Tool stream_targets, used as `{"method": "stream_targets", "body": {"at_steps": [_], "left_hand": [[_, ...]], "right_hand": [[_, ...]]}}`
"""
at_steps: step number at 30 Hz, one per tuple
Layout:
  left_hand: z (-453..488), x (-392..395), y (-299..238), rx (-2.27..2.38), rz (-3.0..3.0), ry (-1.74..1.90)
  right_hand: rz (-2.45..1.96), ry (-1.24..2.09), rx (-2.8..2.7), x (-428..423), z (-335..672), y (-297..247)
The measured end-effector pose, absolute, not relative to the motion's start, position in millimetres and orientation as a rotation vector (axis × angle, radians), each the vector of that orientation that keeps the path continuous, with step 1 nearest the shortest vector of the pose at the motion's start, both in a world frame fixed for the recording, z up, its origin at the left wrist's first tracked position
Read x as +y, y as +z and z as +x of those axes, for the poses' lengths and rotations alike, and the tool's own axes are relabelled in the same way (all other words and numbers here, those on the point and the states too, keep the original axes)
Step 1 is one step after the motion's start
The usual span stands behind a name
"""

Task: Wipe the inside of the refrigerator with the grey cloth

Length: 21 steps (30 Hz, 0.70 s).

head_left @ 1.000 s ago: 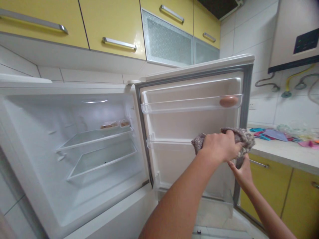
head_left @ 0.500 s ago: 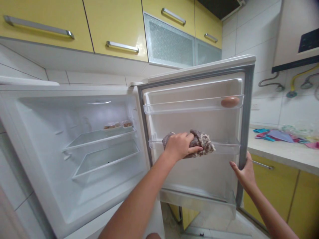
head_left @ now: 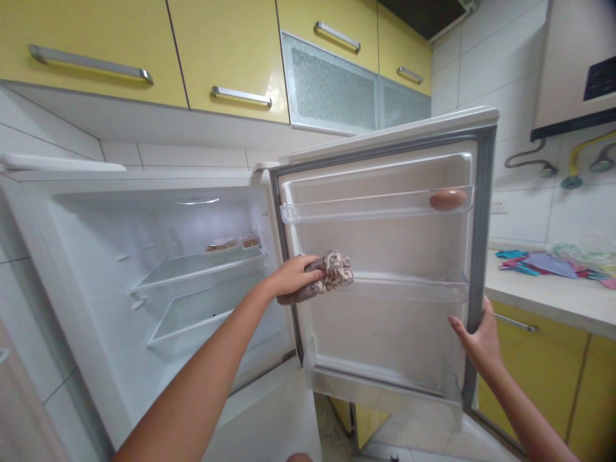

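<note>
1. The left hand [head_left: 294,276] is closed around a cloth [head_left: 334,269]; one second ago both were near the door's free edge, and now they are at the hinge side.
2. The right hand [head_left: 482,339] holds, as before, the free edge of the fridge door [head_left: 380,346], its thumb on the inner side.
3. The cloth is bunched, brown-grey with a pale, shaggy end. It covers the hinge-side end of the middle door rack [head_left: 409,290]; whether it touches, I cannot tell.
4. Between the two hands, a wide part of the door panel lies open. The upper rack [head_left: 356,210], carrying a brown oval object [head_left: 447,199], runs above.
5. Left of the cloth, behind the forearm, are the front edges of two fridge shelves [head_left: 192,277].
</note>
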<state>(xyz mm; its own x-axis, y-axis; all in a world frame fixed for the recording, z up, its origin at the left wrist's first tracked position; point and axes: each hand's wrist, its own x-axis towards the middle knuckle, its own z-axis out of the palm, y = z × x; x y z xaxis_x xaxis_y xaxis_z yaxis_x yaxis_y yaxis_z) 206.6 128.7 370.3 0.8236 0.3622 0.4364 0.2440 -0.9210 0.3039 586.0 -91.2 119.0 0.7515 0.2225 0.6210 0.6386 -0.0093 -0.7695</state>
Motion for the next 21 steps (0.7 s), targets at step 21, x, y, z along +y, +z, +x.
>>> {"method": "stream_targets", "body": {"at_steps": [21], "left_hand": [[409.9, 38.5, 397.3, 0.043, 3.115, 0.107]], "right_hand": [[-1.576, -0.385, -0.683, -92.3, 583.9, 117.7]]}}
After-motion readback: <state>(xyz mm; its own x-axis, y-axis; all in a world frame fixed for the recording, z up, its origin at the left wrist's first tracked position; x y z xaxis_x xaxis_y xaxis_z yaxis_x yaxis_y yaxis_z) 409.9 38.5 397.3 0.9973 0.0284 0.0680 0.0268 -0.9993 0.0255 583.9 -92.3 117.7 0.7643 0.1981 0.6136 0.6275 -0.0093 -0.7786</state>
